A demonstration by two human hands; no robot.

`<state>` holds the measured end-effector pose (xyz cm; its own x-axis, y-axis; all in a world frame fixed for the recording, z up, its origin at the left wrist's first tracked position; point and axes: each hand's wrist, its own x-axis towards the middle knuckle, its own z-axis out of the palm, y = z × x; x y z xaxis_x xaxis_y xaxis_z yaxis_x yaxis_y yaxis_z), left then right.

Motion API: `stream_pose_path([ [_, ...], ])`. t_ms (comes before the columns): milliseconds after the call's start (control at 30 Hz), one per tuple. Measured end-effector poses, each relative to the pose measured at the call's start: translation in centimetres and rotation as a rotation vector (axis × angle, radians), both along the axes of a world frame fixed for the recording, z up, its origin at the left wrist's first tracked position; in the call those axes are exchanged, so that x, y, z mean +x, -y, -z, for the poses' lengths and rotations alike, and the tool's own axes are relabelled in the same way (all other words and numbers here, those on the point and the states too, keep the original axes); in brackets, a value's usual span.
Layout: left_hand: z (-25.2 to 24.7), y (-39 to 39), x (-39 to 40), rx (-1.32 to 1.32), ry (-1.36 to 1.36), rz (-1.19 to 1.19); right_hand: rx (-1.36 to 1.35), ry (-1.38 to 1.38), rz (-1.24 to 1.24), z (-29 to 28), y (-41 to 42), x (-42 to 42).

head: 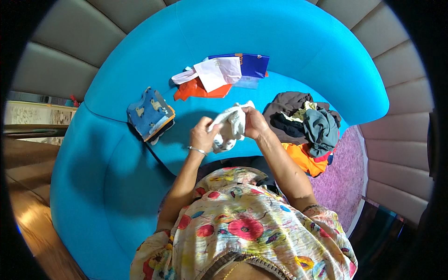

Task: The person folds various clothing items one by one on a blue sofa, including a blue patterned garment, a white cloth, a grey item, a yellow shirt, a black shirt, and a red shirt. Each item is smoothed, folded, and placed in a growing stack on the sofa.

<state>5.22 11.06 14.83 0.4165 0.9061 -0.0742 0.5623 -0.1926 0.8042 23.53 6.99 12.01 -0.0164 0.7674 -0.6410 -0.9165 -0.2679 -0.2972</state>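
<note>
A small white cloth garment [229, 127] with dark spots at its lower part is bunched between my two hands. My left hand [204, 134] grips its left edge, a bangle at the wrist. My right hand [255, 122] pinches its upper right part. To the left, a stack of folded clothes [148, 113] with a blue animal-print piece on top lies on the blue sofa [140, 182]. On the right sits a loose heap of clothes: a dark brown garment [288, 101], a grey-green one [320, 129] and an orange one [304, 159].
Beyond my hands, a white bag [217, 73], a blue printed bag [253, 64] and an orange-red bag [199, 90] lie together against the sofa's curved backrest [245, 28]. A pink carpet [346, 182] shows at the right. Padded grey panels [395, 129] surround the sofa.
</note>
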Motion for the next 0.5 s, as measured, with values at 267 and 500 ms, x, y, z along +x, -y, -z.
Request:
stream_pose_path([
  [267, 3.8, 0.0, 1.1, -0.383, 0.345, 0.062, 0.144, 0.110, -0.108, -2.4, -0.8, -1.6],
  [500, 3.6, 0.0, 2.4, -0.493, 0.343, -0.058, 0.239, 0.313, -0.149, -1.6, 0.2, -1.9],
])
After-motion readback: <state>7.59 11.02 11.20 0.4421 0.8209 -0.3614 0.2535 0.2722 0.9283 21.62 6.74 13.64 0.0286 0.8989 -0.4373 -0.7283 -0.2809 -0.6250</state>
